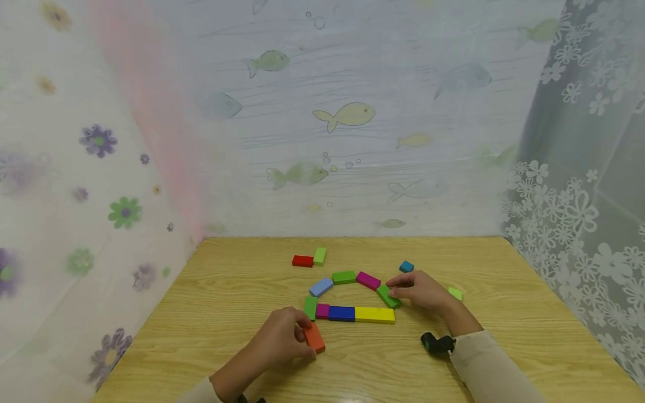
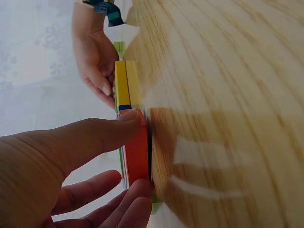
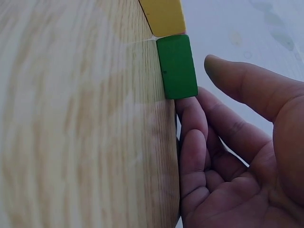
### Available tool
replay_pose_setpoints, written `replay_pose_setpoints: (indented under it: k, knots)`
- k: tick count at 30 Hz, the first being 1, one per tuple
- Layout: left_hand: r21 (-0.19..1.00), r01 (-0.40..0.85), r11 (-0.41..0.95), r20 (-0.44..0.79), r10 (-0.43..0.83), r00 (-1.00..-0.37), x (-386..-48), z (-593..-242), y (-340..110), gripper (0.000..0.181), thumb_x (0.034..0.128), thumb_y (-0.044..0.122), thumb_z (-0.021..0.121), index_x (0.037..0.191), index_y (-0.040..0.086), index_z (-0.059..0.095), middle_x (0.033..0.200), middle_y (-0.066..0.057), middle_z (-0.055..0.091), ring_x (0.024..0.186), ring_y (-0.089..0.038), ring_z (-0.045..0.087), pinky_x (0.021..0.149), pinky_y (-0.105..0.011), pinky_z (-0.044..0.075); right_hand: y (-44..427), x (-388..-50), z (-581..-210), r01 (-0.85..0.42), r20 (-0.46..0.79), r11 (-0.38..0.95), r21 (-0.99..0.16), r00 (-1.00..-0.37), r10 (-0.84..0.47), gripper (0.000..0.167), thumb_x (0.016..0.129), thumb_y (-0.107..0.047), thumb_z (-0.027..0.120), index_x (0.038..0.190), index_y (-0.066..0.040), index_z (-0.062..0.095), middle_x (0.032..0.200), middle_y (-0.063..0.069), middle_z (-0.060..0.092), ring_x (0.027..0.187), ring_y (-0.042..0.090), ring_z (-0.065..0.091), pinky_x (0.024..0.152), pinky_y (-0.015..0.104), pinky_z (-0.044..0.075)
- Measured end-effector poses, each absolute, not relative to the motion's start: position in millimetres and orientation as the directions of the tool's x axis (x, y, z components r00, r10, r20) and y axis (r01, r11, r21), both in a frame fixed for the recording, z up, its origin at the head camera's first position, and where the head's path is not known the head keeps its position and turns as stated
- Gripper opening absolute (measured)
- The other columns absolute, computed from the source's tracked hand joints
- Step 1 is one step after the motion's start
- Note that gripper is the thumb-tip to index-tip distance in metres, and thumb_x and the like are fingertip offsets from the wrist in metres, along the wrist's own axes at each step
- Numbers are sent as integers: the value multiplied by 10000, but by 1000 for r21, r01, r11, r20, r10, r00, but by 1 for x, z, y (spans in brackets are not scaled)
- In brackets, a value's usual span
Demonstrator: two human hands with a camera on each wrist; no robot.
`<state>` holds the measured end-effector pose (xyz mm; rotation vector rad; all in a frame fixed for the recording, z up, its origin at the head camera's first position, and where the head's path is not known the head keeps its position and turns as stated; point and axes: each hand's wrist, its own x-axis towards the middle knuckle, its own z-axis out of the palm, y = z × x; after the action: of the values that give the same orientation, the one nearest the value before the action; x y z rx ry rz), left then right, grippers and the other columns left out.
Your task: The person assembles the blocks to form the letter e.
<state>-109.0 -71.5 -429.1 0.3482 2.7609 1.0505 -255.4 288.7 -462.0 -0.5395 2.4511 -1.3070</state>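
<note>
My left hand (image 1: pixel 284 338) pinches an orange block (image 1: pixel 314 337) end to end, thumb on its far end and fingers at its near end; in the left wrist view the orange block (image 2: pixel 136 152) lies between them. My right hand (image 1: pixel 420 290) touches a green block (image 1: pixel 388 296) at the right of an arch of blocks; the right wrist view shows its fingers beside the green block (image 3: pixel 177 66), the thumb apart from it. A straight row of magenta (image 1: pixel 323 312), dark blue (image 1: pixel 341 313) and yellow (image 1: pixel 374 315) blocks lies under the arch.
A red block (image 1: pixel 303 261) and a lime block (image 1: pixel 319 256) lie together farther back. One blue block (image 1: pixel 406 266) sits behind my right hand, and another lime block (image 1: pixel 456 293) is partly behind the right wrist. Patterned curtains (image 1: pixel 353 168) stand behind the table.
</note>
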Motion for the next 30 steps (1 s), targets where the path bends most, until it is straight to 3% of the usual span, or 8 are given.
replay_pose_setpoints:
  k: [9, 30]
  knots:
    - [639, 179, 748, -50, 272, -961, -109, -430, -70, 434, 659, 241, 994, 865, 145, 624, 872, 5, 617, 802, -142, 617, 653, -254, 499, 289, -255, -462, -183, -92, 512, -839, -880, -465, 342, 1000, -276, 701, 1292, -100, 722, 1311, 78, 698, 1258, 292, 596, 1049, 509, 497]
    - [637, 195, 746, -26, 273, -962, -111, -431, -71, 467, 645, 272, 1005, 867, 143, 615, 876, 3, 595, 823, -149, 584, 667, -256, 488, 289, -257, -463, -193, -87, 517, -834, -879, -468, 361, 985, -299, 720, 1291, -107, 722, 1297, 72, 702, 1209, 256, 618, 1019, 481, 518]
